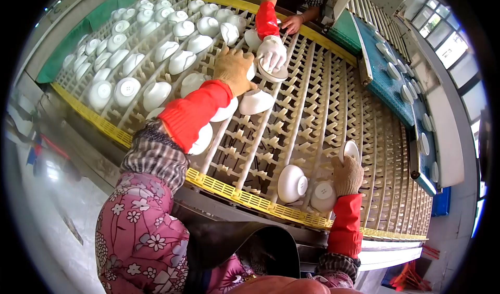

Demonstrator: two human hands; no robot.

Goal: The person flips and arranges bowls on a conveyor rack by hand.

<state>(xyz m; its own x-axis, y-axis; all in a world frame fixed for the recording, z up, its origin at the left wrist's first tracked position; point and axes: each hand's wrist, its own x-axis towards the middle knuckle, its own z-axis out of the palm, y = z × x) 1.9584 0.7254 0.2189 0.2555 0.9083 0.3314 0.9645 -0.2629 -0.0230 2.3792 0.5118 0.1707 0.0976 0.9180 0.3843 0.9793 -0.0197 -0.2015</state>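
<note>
My left hand (234,70), in a tan glove, reaches across the white peg rack (281,138). A white bowl (251,71) shows between its thumb and fingers, mostly hidden by the glove. Just below the thumb another white bowl (256,102) leans on the pegs. My right hand (348,176), gloved alike, is closed on the edge of a small white bowl (351,150) held tilted above the pegs. Left of that hand, two bowls sit near the front edge: one on its side (292,183) and one with its base showing (323,196).
Many white bowls (126,90) fill the rack's left part. Opposite me, a co-worker's white-gloved hand (272,54) touches a bowl (273,75); their other hand (292,23) rests by the far edge. Yellow strips (245,196) border the rack. A teal conveyor (383,80) carries bowls at right.
</note>
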